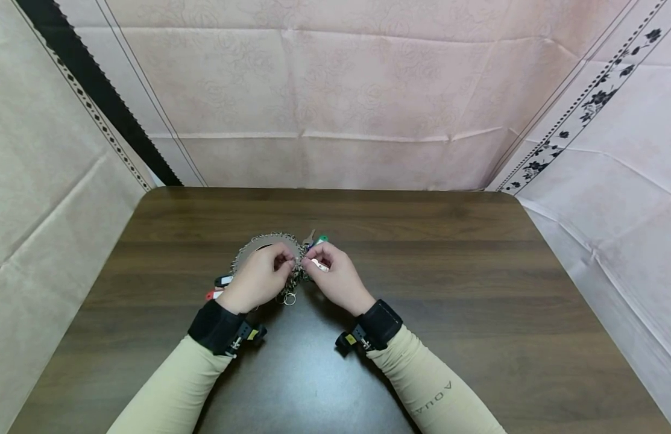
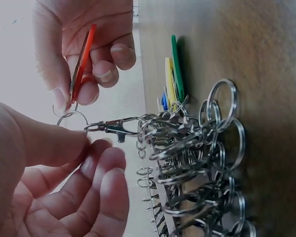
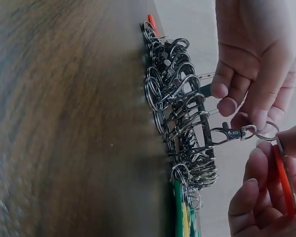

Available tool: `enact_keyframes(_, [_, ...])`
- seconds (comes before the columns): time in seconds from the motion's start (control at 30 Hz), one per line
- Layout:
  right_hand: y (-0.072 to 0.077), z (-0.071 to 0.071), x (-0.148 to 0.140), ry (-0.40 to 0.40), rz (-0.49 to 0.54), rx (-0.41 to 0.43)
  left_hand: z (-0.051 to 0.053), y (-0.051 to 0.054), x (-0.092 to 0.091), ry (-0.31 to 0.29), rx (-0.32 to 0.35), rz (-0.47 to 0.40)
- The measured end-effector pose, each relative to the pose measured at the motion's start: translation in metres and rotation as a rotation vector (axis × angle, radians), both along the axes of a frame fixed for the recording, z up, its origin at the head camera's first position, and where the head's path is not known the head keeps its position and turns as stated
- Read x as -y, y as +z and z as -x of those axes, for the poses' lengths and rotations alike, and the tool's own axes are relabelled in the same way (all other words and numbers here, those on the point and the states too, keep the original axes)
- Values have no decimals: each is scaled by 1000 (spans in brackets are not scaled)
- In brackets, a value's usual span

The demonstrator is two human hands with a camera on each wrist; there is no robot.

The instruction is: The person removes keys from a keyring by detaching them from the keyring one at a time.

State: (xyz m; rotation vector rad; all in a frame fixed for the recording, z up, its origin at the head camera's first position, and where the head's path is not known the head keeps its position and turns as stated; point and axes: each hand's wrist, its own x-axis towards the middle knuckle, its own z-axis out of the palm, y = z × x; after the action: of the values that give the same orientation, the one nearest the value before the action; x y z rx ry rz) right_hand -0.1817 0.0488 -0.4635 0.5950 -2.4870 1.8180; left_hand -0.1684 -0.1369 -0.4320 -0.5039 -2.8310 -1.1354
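Note:
In the head view my left hand (image 1: 259, 278) and right hand (image 1: 335, 280) meet over a round metal holder (image 1: 283, 241) hung with clasps and split rings. Close up, the left hand pinches a split ring (image 2: 73, 112) joined to a swivel clasp (image 2: 116, 126), which hooks onto the holder. Between the right thumb and fingers is a red-orange key tag (image 3: 284, 185), its end against that split ring. Whether the tag is threaded on the ring I cannot tell. Many other bare split rings (image 2: 232, 101) dangle from the holder.
Green (image 2: 176, 69) and yellow (image 2: 168, 81) tags hang at the holder's right side, near a key (image 1: 309, 237). Black (image 1: 222, 281) and red (image 1: 211, 295) tags lie on its left. Everything rests on a brown wooden table (image 1: 449, 271) before a pale cloth backdrop (image 1: 340, 90).

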Motion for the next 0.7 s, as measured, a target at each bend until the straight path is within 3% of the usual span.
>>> enact_keyframes(0.2, [-3, 0, 1, 30, -38, -5, 2, 0, 0, 20, -33, -47])
enact_keyframes(0.37, [4, -3, 2, 40, -43, -1, 3, 2, 0, 7, -36, -85])
enact_keyframes(0.5, [-3, 0, 2, 28, -45, -18, 2, 2, 0, 8, -32, -87])
enact_keyframes(0.7, [-1, -1, 0, 16, -56, -35, 1, 1, -1, 0, -20, -70])
